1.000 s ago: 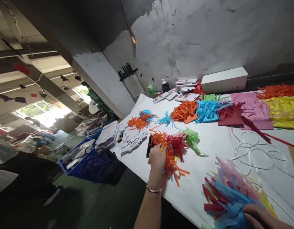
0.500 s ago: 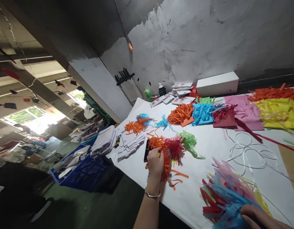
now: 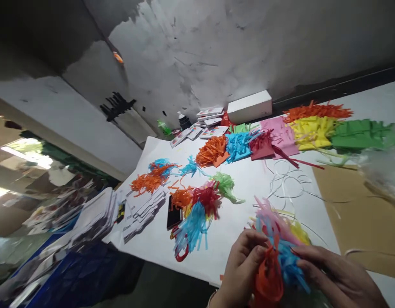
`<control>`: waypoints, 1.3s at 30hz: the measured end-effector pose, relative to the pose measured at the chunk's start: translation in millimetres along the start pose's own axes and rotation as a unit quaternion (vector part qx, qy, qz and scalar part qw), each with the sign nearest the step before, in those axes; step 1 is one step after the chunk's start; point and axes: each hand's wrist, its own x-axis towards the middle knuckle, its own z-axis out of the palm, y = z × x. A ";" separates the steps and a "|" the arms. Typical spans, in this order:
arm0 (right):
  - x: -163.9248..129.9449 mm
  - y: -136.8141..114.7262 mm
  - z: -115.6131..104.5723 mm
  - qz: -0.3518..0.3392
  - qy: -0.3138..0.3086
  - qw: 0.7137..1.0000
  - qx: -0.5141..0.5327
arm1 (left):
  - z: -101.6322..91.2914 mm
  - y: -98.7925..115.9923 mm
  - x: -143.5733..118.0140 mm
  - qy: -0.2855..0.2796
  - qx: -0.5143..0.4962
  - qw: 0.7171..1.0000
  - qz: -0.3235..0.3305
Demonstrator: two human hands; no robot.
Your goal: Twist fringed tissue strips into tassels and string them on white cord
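Note:
My left hand (image 3: 244, 267) is closed on an orange paper tassel (image 3: 269, 276) near the table's front edge. Close beside it, my right hand (image 3: 335, 271) grips a blue paper tassel (image 3: 289, 261) between thumb and fingers. Behind the hands, pink tassel strips (image 3: 274, 218) and yellow strips (image 3: 300, 233) fan out from the same bunch. To the left lies a loose pile with a light blue tassel (image 3: 194, 226), a dark red tassel (image 3: 206, 197) and an orange tassel (image 3: 181, 199). A pale green tassel (image 3: 225, 186) lies next to that pile.
A black phone (image 3: 174, 214) and stacked white cards (image 3: 144, 214) lie left on the white table (image 3: 239, 188). Fringed paper, including a green stack (image 3: 360, 134), lines the back. White cord (image 3: 287, 184) coils near brown cardboard (image 3: 354, 214). A blue crate (image 3: 72, 273) stands below left.
My left hand has left the pile with an orange tassel and come to the right, beside my right hand and its bunch. The camera view has turned right.

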 end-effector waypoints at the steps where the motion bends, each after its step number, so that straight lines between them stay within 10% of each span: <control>1: 2.9 -6.5 0.4 0.000 -0.001 1.000 0.006 | 5.2 -3.0 2.8 -0.020 -0.048 0.997 -0.059; 4: 13.0 -23.0 3.9 -0.030 -0.042 0.998 0.047 | 14.9 -6.3 6.8 -0.050 -0.110 0.983 -0.140; 12: 18.9 -27.1 6.4 -0.025 0.037 0.998 0.047 | 14.8 -16.0 1.4 -0.033 0.050 0.998 0.000; 21: 11.8 -20.3 10.5 -0.019 -0.022 0.999 0.043 | 13.8 -15.4 11.5 -0.065 -0.134 0.986 -0.070; 39: 9.0 -20.4 11.0 -0.011 -0.034 0.999 0.016 | 7.8 -24.5 11.7 -0.077 -0.148 0.984 -0.066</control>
